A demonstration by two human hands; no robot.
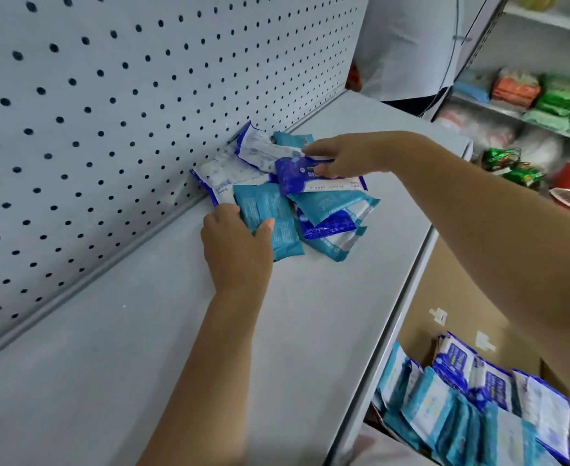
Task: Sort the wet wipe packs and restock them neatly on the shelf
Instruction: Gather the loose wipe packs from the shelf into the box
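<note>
1. Shelf (pixel 142 348): grey, flat, w/ a pegboard (pixel 108 95) as its back wall.
2. Wet wipe packs sit in a loose, overlapping pile (pixel 327 205) at the rear of the shelf, touching the pegboard. Not lined up; they point every which way.
3. Pile mix is teal, dark blue and white w/ blue trim. The white packs (pixel 223 173) lean vs. the pegboard at the back.
4. Left hand (pixel 238 245): grips the teal pack (pixel 280 233) at the pile's near-left side. Thumb lies across the top face, fingers curl round its left edge. Pack lies flat on the shelf.
5. Right hand (pixel 344 156): reaches in from the right & pinches the dark blue pack (pixel 293 174) by its upper edge, fingers above, thumb below. This pack is on top of the pile; can't tell if it's lifted clear.
6. Hands are apart, one on each side of the pile, each clamped on its own pack.
7. Below the shelf front, lower right: cardboard box (pixel 445 290) w/ more packs (pixel 462 398) standing on edge in rows, teal & blue/white.
8. Background right: far shelves (pixel 499 111) w/ orange, green & clear-bagged goods, blurry.
</note>
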